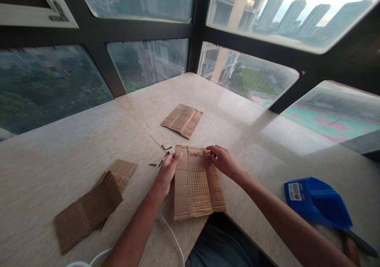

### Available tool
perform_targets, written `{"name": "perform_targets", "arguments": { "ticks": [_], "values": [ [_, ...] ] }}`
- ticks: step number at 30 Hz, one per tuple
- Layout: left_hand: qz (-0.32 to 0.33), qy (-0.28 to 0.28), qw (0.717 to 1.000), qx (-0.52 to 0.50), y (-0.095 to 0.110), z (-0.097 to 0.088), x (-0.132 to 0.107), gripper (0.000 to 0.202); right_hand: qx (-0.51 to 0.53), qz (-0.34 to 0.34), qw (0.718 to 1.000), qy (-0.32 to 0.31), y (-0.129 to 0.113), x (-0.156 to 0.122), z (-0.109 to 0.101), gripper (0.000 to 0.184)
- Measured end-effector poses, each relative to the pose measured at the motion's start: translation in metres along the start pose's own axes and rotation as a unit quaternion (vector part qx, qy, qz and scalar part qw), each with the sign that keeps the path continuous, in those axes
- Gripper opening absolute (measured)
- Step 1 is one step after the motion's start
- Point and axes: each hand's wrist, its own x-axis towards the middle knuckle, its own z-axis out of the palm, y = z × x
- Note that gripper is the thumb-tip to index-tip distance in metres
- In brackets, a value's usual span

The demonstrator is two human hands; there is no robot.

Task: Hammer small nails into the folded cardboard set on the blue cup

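My left hand (166, 173) grips the left edge of a cardboard sheet (197, 184), thumb on top and fingers underneath. Rows of small punched holes cover the sheet's middle, and creases run down its length. At its upper right, my right hand (222, 160) is closed in a pinch around a small dark screw, mostly hidden by the fingers, with its tip close to the cardboard. Several loose dark screws (169, 147) lie on the table just beyond my left hand.
Farther back on the pale stone-patterned tabletop (142, 120) lies another perforated cardboard piece (181, 120). Folded cardboard pieces (89, 211) are at the left. A blue dustpan (317, 199) sits at the right, and a white cable (172, 231) runs near my left forearm. Windows border the table.
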Motion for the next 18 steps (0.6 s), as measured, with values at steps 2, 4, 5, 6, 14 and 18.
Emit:
{"name": "perform_targets", "arguments": {
  "ticks": [2, 4, 5, 6, 14, 18],
  "values": [
    [0.077, 0.067, 0.99, 0.097, -0.006, -0.001, 0.003, 0.054, -0.014, 0.008, 1.0, -0.005, 0.001, 0.0, 0.002, 0.016],
    [0.199, 0.139, 0.943, 0.23, -0.01, -0.001, 0.003, 0.057, -0.027, 0.012, 1.0, -0.007, 0.0, 0.002, 0.003, 0.015],
    [0.267, 0.161, 0.901, 0.302, -0.012, 0.0, 0.002, 0.056, -0.035, 0.012, 0.999, -0.007, -0.001, 0.002, 0.003, 0.015],
    [0.33, 0.167, 0.853, 0.37, -0.014, 0.002, -0.001, 0.054, -0.042, 0.01, 0.999, -0.007, -0.002, 0.003, 0.003, 0.016],
    [0.413, -0.059, 0.656, 0.629, -0.047, 0.029, -0.022, 0.035, -0.06, -0.099, 0.992, -0.048, -0.004, 0.011, 0.008, 0.021],
    [0.394, -0.045, 0.642, 0.656, -0.056, 0.03, -0.021, 0.04, -0.026, -0.187, 0.979, -0.079, 0.0, 0.014, -0.001, 0.024]
  ]
}}
